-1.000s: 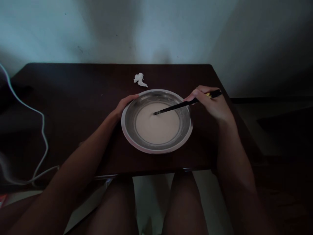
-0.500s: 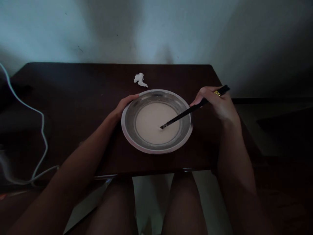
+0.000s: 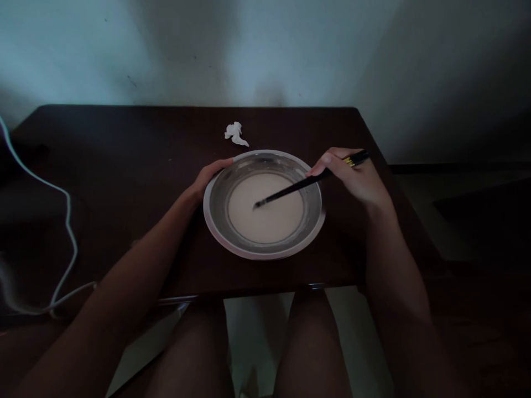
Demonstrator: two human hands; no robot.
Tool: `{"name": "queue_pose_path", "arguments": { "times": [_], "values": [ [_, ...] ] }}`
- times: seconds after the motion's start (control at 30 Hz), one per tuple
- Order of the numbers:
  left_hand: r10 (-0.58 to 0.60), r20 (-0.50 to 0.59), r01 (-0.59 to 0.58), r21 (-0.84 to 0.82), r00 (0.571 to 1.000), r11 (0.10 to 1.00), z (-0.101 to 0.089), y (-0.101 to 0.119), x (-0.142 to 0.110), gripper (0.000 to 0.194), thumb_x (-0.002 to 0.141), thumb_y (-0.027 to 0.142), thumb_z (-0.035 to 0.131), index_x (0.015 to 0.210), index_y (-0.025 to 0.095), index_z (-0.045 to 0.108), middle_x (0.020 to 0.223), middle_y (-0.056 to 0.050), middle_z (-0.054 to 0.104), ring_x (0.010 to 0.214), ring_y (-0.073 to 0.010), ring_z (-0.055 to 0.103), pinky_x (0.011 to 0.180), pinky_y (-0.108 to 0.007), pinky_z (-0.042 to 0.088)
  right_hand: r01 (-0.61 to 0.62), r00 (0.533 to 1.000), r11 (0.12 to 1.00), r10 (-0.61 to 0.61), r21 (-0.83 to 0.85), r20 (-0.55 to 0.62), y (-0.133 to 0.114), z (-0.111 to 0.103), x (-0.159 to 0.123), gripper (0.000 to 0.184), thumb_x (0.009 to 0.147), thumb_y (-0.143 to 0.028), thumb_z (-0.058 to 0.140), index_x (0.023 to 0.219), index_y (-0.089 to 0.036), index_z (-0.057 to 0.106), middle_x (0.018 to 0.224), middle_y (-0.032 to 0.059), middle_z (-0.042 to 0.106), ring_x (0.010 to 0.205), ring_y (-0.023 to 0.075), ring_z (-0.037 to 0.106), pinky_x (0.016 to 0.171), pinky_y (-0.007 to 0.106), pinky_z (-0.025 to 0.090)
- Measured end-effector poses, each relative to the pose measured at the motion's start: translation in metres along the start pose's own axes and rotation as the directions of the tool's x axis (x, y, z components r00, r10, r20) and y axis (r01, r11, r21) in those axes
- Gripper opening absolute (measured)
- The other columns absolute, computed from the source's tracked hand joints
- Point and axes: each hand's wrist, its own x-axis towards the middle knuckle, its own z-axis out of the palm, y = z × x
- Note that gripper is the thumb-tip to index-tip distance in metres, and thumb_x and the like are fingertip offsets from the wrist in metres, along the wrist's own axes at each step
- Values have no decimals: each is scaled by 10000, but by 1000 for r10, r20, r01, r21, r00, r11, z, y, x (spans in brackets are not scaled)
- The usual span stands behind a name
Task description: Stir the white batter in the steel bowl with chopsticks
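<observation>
My right hand (image 3: pixel 354 176) pinches slim black chopsticks (image 3: pixel 290 189); my left hand (image 3: pixel 207 174), grip hidden, touches the round metal bowl (image 3: pixel 217 219); brisk stirring could slop milky liquid (image 3: pixel 269 224).

I work from a single view, the camera worn on the person's head. It looks forward and steeply down from above the two bare thighs (image 3: pixel 188 354) at the bottom edge, across the glossy dark brown table (image 3: pixel 124 149), to the pale bluish-grey wall (image 3: pixel 311 55) along the top. The round silver metal basin (image 3: pixel 218 204) lies near my centre, within arm's reach, and I see into it at a slant. The bare left hand (image 3: pixel 209 174) and bare right hand (image 3: pixel 359 182) flank it, their forearms (image 3: pixel 133 276) entering from below.
</observation>
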Motion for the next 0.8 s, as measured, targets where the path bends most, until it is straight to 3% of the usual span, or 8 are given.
{"name": "queue_pose_path", "arguments": {
  "times": [0.17,0.23,0.33,0.4,0.57,0.63,0.73,0.8],
  "values": [
    [-28,36,30,-41,999,999,0,0,1,173,844,341,687,860,203,790,749,-6,779,651,-149,689,653,-213,578,24,981,1000,-21,12,-191,-1,-4,0,426,946,-512,681,629,-237,755,636,15,723,633,154,642,622,299,489],
    [-22,25,23,-42,999,999,0,0,2,154,836,337,695,833,211,785,731,2,772,635,-143,678,645,-208,573,15,991,999,-10,37,-133,-2,-4,-1,440,951,-513,669,621,-233,750,640,16,727,640,160,653,638,305,501],
    [-15,8,16,-34,1000,999,0,0,1,146,827,348,699,814,227,780,726,-2,771,652,-167,688,649,-237,586,8,999,1000,-9,12,46,-1,1,0,398,928,-567,680,706,-252,781,751,10,771,766,179,716,754,324,545],
    [-24,17,24,-22,1000,999,1,1,1,162,827,361,692,815,224,778,733,-15,774,667,-185,699,659,-261,597,24,998,999,-23,-22,65,1,3,2,382,913,-593,686,749,-265,794,812,7,788,816,182,729,801,332,549],
    [23,17,-24,48,1000,999,0,1,2,188,832,374,679,865,213,770,722,-10,764,695,-195,716,671,-263,595,27,980,999,-32,-25,-199,1,-5,1,466,928,-591,667,604,-264,738,658,12,737,686,182,696,745,361,547],
    [23,-6,-23,55,1000,998,-1,-1,4,187,823,383,690,842,213,765,706,-9,758,681,-193,709,652,-256,589,13,989,1000,-13,0,-148,0,-5,0,481,932,-592,659,586,-266,732,642,15,729,677,188,694,733,371,545],
    [27,-15,-26,39,1000,999,-3,-2,6,179,818,385,693,822,219,761,726,-8,765,697,-194,714,669,-258,594,-6,998,1000,5,4,55,0,2,0,409,914,-601,682,701,-269,788,747,11,768,776,199,729,791,373,552],
    [24,-3,-24,44,1000,999,-3,-3,6,187,822,396,692,824,222,762,739,-9,768,712,-198,718,687,-264,598,-1,995,1000,2,-11,97,1,4,2,370,909,-601,690,776,-277,809,817,7,785,842,200,742,835,369,553]
  ]
}}
